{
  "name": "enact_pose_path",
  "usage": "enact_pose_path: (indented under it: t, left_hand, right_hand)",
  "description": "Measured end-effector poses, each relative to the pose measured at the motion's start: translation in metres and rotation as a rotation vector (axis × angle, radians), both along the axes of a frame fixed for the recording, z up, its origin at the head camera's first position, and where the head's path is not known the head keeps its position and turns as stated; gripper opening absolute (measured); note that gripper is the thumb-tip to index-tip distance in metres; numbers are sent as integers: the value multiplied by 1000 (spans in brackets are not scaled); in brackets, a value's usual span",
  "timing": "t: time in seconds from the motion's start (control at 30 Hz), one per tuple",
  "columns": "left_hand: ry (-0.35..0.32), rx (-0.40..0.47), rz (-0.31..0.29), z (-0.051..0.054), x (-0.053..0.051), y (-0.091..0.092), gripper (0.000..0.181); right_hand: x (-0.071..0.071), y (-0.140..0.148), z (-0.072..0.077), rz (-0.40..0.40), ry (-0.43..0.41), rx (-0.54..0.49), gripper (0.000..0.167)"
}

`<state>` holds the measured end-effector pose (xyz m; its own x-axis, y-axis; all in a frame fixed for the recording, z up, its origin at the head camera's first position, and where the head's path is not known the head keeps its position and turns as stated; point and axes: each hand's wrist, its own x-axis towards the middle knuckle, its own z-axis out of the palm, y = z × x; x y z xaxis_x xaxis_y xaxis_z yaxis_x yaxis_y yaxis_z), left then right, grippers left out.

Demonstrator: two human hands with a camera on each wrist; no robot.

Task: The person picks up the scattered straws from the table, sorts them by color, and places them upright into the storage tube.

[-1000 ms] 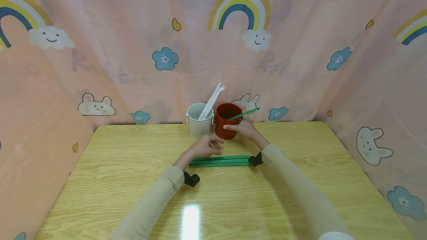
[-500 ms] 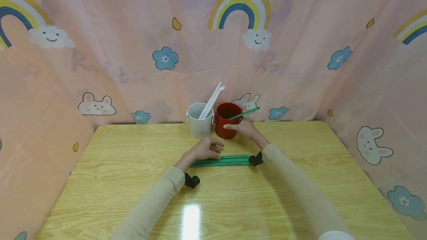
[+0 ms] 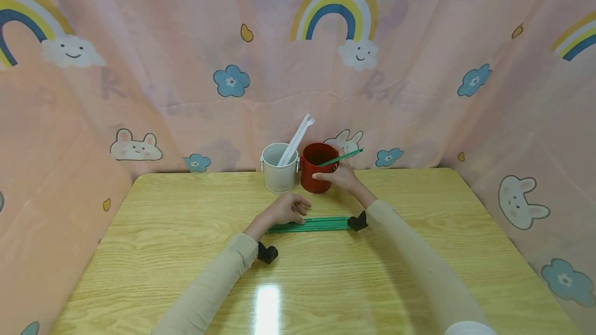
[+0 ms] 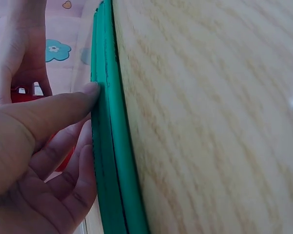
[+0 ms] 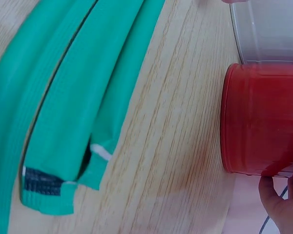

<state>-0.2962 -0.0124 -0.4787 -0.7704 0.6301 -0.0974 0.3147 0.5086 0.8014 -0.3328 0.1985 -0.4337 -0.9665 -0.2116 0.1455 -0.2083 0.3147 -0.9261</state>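
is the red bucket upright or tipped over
Upright: the red bucket sits base-down on the table, mouth up, a green stick leaning inside.

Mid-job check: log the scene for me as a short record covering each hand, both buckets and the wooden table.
Left hand: thumb touching the green wrapped sticks
Right hand: holding the red bucket by its side
White bucket: upright, white wrapped sticks leaning in it
Red bucket: upright beside the white one, lone green stick leaning out
Wooden table: green wrapped sticks lying side by side
Unclear: exact count on table
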Motion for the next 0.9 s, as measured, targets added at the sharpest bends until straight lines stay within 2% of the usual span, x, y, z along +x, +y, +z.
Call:
enact_pose_path:
  t: [0.07,0.3,0.47,0.67,0.77,0.9]
  left_hand:
    - [5,-12,8,0,0,0,36]
    - [-22,-25,30,2,0,-1,31]
    - [-23,-31,22,3,-1,-3,30]
    - [64,-61,-55,4,-1,-4,22]
    - [106,-102,-63,4,-2,-4,18]
    - [180,-179,-85,5,-1,-3,16]
  right_hand:
    - [-3,1,-3,1,5,-4,85]
    - [-20,7,-28,-21,27,-24,86]
    - [-21,6,-31,-28,41,-19,85]
    - [-21,6,-31,-35,37,-17,85]
    - [-21,6,-30,-37,34,-11,85]
    - [-12,4,-15,-12,10,-22,85]
